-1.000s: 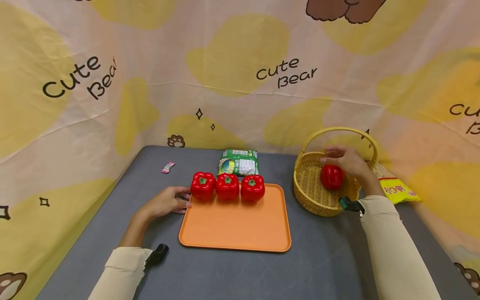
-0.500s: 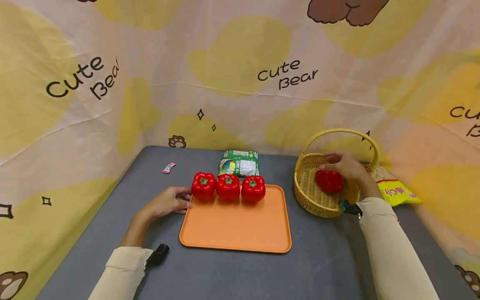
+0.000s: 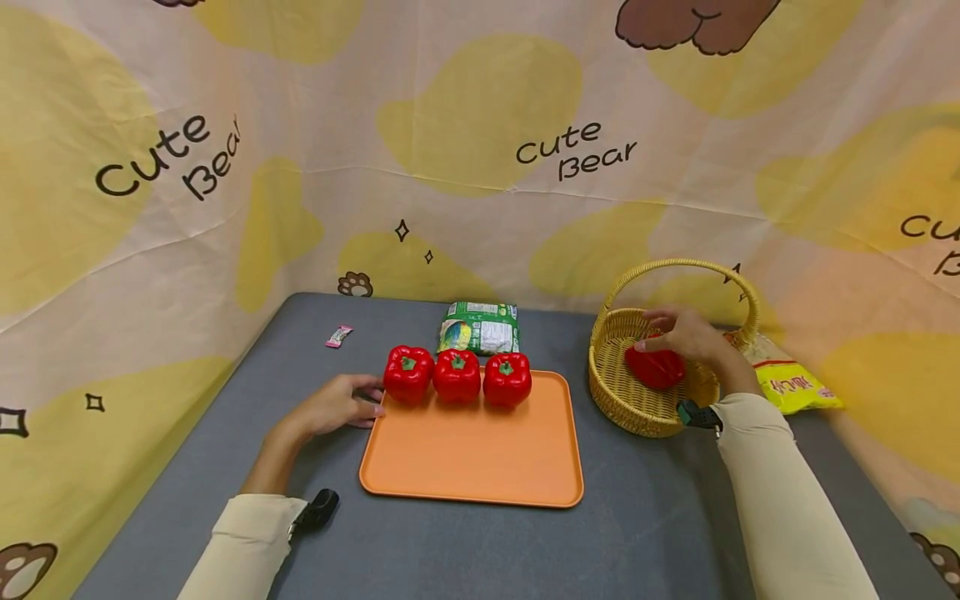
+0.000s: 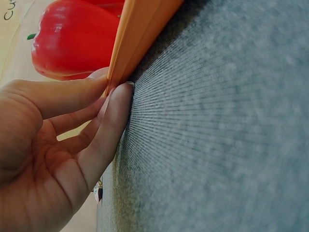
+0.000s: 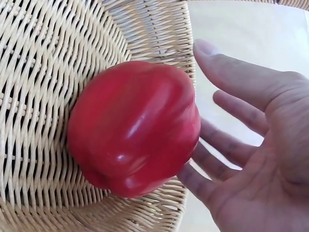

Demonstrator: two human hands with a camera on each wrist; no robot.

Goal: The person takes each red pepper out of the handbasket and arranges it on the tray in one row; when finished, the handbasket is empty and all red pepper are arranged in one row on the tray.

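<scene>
A red bell pepper [image 5: 135,128] lies on its side in the yellow wicker basket [image 3: 637,422]. Just beside it is my right hand [image 3: 686,335], thumb raised off the pepper and fingertips close along its side in the right wrist view. My left hand [image 4: 63,130] pinches the edge of the orange tray [image 3: 472,458] at its left side, thumb above and fingers below. Along the tray's back edge stand three more red bell peppers [image 3: 457,377] in a row, stems up. The leftmost pepper [image 4: 75,38] shows close to my left thumb.
Behind the tray lies a green packet [image 3: 480,327]. A small pink wrapped candy [image 3: 339,336] sits at the back left. A yellow bag [image 3: 797,385] rests right of the basket, whose tall handle [image 3: 682,262] arches over it. Printed cloth [image 3: 450,125] hangs around the grey table [image 3: 465,550].
The pepper in the basket has tipped over onto its side and shifted a little left. My right thumb has lifted off it. The left hand and the tray stay put.
</scene>
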